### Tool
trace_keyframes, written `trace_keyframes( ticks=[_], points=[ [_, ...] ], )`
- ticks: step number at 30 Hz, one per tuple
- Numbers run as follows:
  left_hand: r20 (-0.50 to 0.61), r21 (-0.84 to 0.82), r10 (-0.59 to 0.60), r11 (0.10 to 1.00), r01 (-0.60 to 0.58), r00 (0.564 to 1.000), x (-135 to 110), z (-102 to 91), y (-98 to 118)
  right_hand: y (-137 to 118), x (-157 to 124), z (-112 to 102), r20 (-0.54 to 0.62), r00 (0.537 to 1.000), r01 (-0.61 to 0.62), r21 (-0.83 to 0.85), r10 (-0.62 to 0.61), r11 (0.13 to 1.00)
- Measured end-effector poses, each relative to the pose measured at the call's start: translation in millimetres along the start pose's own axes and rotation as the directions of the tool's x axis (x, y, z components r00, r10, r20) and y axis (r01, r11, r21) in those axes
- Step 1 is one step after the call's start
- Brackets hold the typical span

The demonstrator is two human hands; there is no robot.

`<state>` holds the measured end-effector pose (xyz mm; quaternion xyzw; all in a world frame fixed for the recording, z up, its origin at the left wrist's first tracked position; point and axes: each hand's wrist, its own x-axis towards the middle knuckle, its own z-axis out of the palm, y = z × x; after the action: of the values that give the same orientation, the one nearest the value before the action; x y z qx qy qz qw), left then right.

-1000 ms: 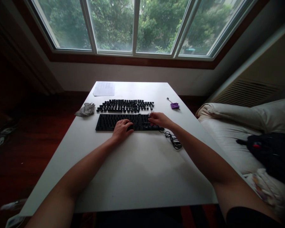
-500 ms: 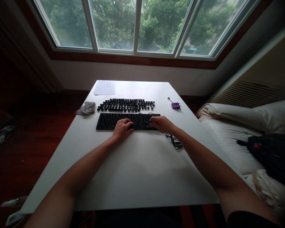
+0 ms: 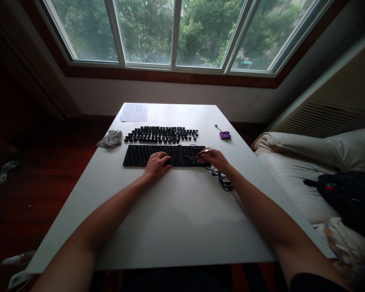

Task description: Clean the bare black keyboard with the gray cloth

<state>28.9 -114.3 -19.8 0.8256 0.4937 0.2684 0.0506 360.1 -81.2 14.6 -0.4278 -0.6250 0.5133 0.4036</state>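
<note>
A black keyboard lies on the white table in front of me, with its keycaps apparently off. My left hand rests on its middle, fingers stretched over the board and thumb apart. Over the right end of the keyboard, my right hand pinches a small thin tool with a shiny metal part; its exact kind is too small to make out. The tool's dark tip points left toward the keys. Behind the keyboard, many loose black keycaps stand in rows.
A crumpled grey cloth lies left of the keycaps, and a sheet of paper behind them. To the right are a small brush and a purple cloth. A coiled black cable sits beside my right forearm.
My right hand has moved slightly right and turned, so the shiny part of the tool now shows. The left hand and the keyboard have stayed in place.
</note>
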Motion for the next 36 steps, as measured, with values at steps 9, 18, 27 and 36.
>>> trace_keyframes(
  ticks=[9, 18, 27, 36],
  points=[
    [-0.059, 0.002, 0.091, 0.996, -0.091, 0.994, -2, -8.6, 24, -5, -8, 37, 0.042, 0.995, 0.087, -0.03, -0.086, 0.996],
    [-0.15, -0.07, 0.136, 0.987, -0.148, 0.979, -2, -8.8, 30, -20, -19, 76, 0.019, 0.977, 0.212, -0.152, -0.212, 0.965],
    [-0.184, -0.251, 0.098, 0.957, -0.143, 0.978, -2, -6.7, 33, -25, -24, 85, 0.027, 0.972, 0.233, -0.142, -0.232, 0.962],
    [-0.205, -0.565, 0.053, 0.809, -0.162, 0.977, -1, -7.4, 35, -24, -23, 90, -0.021, 0.985, 0.174, 0.042, -0.173, 0.984]
  ],
)
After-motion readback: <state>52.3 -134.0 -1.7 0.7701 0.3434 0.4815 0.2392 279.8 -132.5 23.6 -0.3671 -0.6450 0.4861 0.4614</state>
